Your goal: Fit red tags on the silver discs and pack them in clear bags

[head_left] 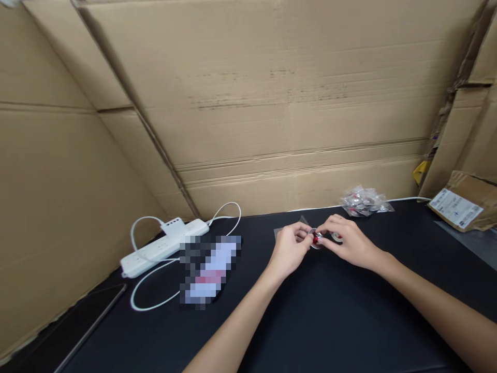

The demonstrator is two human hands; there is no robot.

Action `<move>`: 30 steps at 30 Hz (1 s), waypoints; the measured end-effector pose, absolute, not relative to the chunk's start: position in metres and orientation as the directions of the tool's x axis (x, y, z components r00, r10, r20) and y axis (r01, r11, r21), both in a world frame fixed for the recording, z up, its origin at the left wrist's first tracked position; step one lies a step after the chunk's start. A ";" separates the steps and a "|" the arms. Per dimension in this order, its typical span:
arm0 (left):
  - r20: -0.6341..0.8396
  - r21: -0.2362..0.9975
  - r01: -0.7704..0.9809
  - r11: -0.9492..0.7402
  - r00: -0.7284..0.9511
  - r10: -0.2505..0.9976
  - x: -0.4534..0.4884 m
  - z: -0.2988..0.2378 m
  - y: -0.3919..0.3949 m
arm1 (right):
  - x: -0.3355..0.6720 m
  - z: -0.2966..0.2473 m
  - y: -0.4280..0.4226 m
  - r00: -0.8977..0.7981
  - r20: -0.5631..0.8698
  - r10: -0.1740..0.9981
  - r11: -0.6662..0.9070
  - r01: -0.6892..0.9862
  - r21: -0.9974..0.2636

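Between my hands is a small round silvery piece with a red centre (pixel 316 240); its exact kind is too small to make out. My left hand (pixel 292 246) pinches its left edge between thumb and fingers. From the other side, the thumb and fingertips of my right hand (pixel 348 241) close on its red and silver middle. Another small round pale piece (pixel 337 237) shows partly beneath my right palm. A clear plastic bag (pixel 305 221) lies flat behind my left fingers, partly covered by them.
Several clear bags of small red and silver parts (pixel 365 201) lie against the cardboard wall (pixel 272 103). At left are a white power strip (pixel 163 248) with cables and a pixelated object (pixel 212 272). A labelled brown package (pixel 464 201) sits at right on the black table (pixel 330 321).
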State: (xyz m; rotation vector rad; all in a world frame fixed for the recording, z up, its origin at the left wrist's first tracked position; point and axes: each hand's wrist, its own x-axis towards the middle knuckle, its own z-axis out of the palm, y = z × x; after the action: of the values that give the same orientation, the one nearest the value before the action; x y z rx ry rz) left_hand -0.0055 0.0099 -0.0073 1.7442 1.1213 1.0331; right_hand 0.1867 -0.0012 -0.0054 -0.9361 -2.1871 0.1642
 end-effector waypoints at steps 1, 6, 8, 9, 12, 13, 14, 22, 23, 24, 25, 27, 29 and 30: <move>0.203 0.921 0.266 -0.283 0.290 0.935 -0.005 -0.009 0.010 | 0.185 -0.006 -0.003 -0.482 0.566 0.669 0.729 0.576 -0.370; 0.181 0.935 0.236 -0.263 0.320 0.930 -0.003 -0.013 0.009 | 0.179 -0.013 -0.007 -0.484 0.526 0.700 0.702 0.600 -0.383; 0.183 0.927 0.259 -0.271 0.320 0.930 -0.003 -0.011 0.008 | 0.177 -0.015 -0.007 -0.460 0.513 0.725 0.680 0.596 -0.427; 0.190 0.918 0.279 -0.282 0.315 0.930 -0.003 -0.010 0.008 | 0.176 -0.015 -0.007 -0.444 0.509 0.738 0.668 0.590 -0.453; 0.222 0.872 0.374 -0.316 0.271 0.936 -0.004 -0.006 0.006 | 0.177 -0.017 -0.001 -0.330 0.530 0.781 0.617 0.536 -0.576; 0.231 0.855 0.407 -0.321 0.255 0.939 -0.004 -0.006 0.005 | 0.178 -0.017 0.002 -0.265 0.534 0.803 0.589 0.496 -0.638; 0.236 0.840 0.436 -0.324 0.244 0.941 -0.003 -0.006 0.005 | 0.180 -0.017 0.006 -0.188 0.526 0.829 0.550 0.441 -0.709; 0.221 0.795 0.492 -0.355 0.309 0.925 0.000 -0.009 0.000 | 0.214 -0.014 0.030 0.076 0.298 0.952 0.275 0.219 -0.936; 0.220 0.787 0.502 -0.358 0.313 0.924 0.001 -0.010 -0.001 | 0.218 -0.016 0.032 0.037 0.322 0.946 0.295 0.310 -0.904; 0.220 0.779 0.512 -0.362 0.318 0.922 0.001 -0.010 -0.002 | 0.220 -0.018 0.032 -0.012 0.351 0.936 0.326 0.403 -0.855; 0.222 0.769 0.523 -0.368 0.322 0.920 0.001 -0.010 -0.002 | 0.223 -0.020 0.033 -0.063 0.379 0.923 0.361 0.485 -0.797; 0.248 0.733 0.554 -0.395 0.323 0.913 0.001 -0.010 -0.003 | 0.225 -0.023 0.033 -0.170 0.427 0.888 0.437 0.601 -0.669; 0.312 0.668 0.597 -0.444 0.316 0.896 0.000 -0.009 -0.004 | 0.226 -0.022 0.032 -0.260 0.463 0.847 0.504 0.669 -0.546; 0.351 0.631 0.618 -0.469 0.312 0.883 -0.001 -0.008 -0.004 | 0.226 -0.021 0.031 -0.291 0.474 0.831 0.524 0.695 -0.492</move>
State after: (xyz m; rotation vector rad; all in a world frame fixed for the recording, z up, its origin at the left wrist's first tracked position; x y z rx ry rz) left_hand -0.0006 -0.0038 -0.0082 2.2047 1.3383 0.9565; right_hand 0.2260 0.0314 -0.0208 -1.2363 -2.0620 0.2471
